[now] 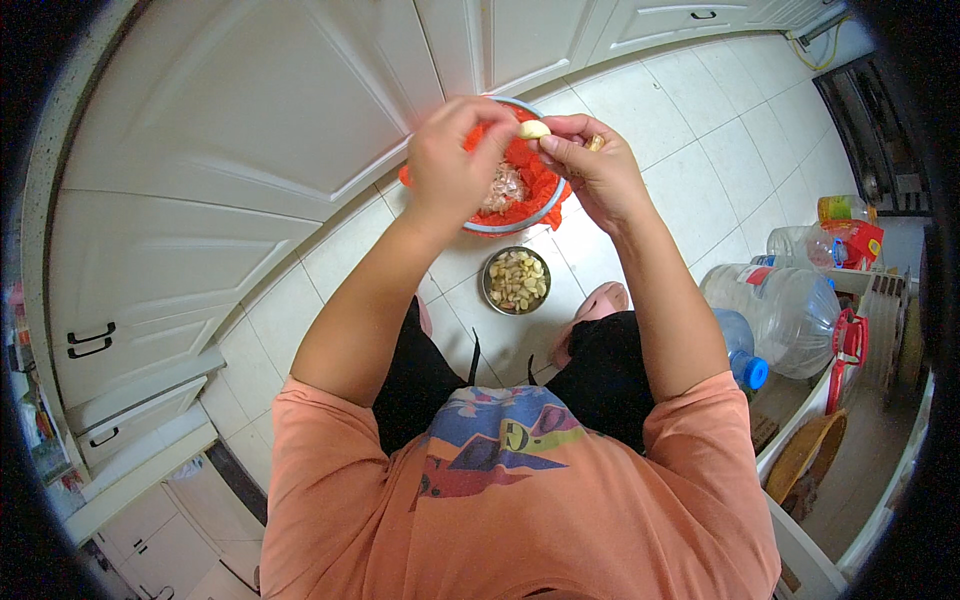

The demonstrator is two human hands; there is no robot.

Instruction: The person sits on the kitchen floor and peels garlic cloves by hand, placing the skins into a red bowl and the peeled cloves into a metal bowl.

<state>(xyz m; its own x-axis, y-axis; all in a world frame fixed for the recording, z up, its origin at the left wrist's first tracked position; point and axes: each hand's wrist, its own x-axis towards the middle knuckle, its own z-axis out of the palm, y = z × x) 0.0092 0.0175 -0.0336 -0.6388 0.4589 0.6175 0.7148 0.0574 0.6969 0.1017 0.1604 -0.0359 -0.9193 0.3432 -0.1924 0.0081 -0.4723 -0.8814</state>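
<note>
A pale peeled garlic clove [535, 130] is pinched between the thumb and index finger of my right hand [600, 169]. Behind that thumb, a brownish piece [595, 142], perhaps garlic with its skin on, is tucked among the curled fingers. My left hand [454, 161] is slightly blurred, its thumb and index fingertips at the clove's left end; whether they grip it is unclear. Below both hands stands a basin [564, 196] lined with a red plastic bag [534, 169], with papery garlic skins [504, 189] inside. Nearer my feet, a round metal bowl [486, 292] holds many garlic cloves [517, 279].
White cabinets [247, 112] run along the left and front, close to the basin. On the right, large plastic bottles [772, 315] and a wicker basket [806, 457] crowd a low shelf unit. Pink slippers [604, 300] stand on the tiled floor [690, 180] beside the bowl.
</note>
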